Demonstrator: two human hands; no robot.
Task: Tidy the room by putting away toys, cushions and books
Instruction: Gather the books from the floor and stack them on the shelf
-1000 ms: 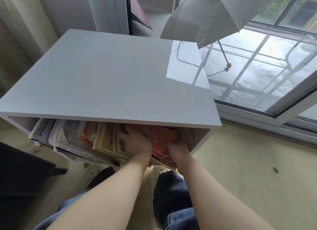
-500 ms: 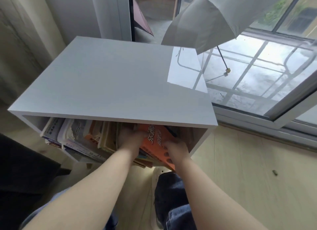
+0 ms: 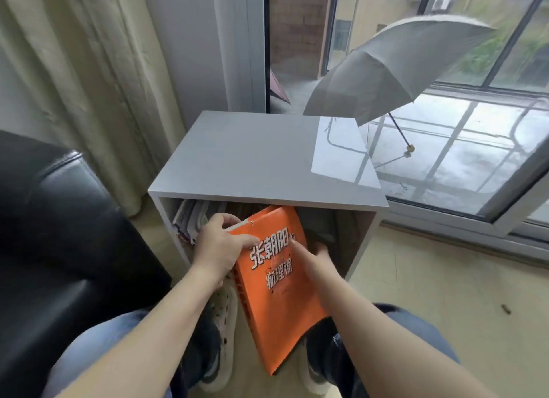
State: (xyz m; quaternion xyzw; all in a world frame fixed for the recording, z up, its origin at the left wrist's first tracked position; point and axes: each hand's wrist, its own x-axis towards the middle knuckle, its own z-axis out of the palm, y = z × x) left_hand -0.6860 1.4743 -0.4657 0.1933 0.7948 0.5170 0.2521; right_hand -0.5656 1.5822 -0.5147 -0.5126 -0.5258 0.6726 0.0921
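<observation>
At one grey cabinet (image 3: 261, 156), two hands (image 3: 218, 249) (image 3: 315, 262) hold one orange book (image 3: 282, 308).

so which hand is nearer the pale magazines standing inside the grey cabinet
Left. The left hand pinches the upper corner of the orange book, beside the pale magazines; the right hand holds its far edge, farther off.

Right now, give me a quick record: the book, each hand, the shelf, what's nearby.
book: orange book, tilted, top corner at the shelf opening, most of it outside
left hand: grips the book's upper left edge
right hand: pinches its right edge
shelf: grey cabinet, other books leaning at its left side
nearby: black sofa on the left
</observation>
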